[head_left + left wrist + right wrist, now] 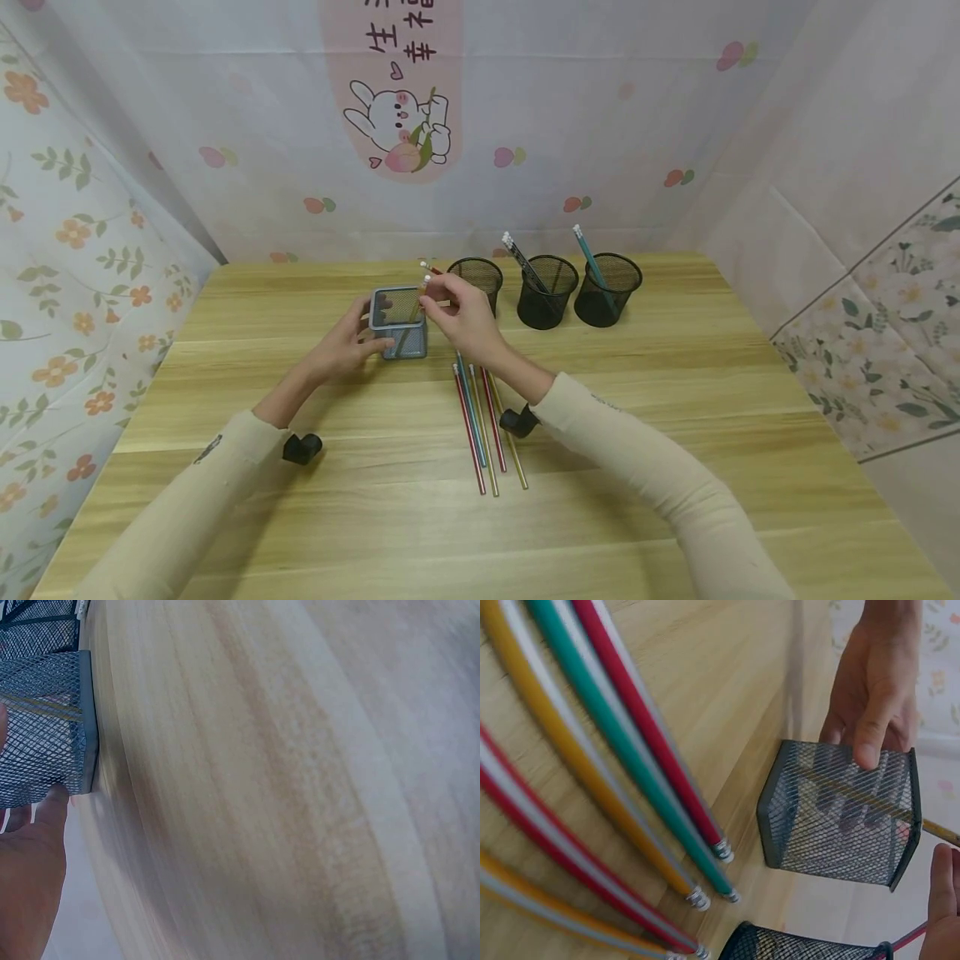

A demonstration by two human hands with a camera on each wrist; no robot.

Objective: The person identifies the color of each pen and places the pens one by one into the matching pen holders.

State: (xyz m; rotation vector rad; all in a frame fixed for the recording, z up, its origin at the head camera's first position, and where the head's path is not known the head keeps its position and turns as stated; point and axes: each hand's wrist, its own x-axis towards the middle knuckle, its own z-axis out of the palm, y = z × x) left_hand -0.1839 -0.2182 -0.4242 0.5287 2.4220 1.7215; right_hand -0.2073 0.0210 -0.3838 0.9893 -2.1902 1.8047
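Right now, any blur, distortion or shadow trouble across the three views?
Head: soft shadow on the table beside the left sleeve; left wrist: table grain looks soft and curved; right wrist: pencils bow, likely lens distortion, since they look straight in the head view.

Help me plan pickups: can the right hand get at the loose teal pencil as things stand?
Probably not immediately: the right hand pinches a gold pencil in the mesh holder. With that grip released, the teal pencil lies close, apparently uncovered.

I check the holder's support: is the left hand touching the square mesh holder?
Touching: in the right wrist view, the left hand lays its fingers against the square mesh holder.
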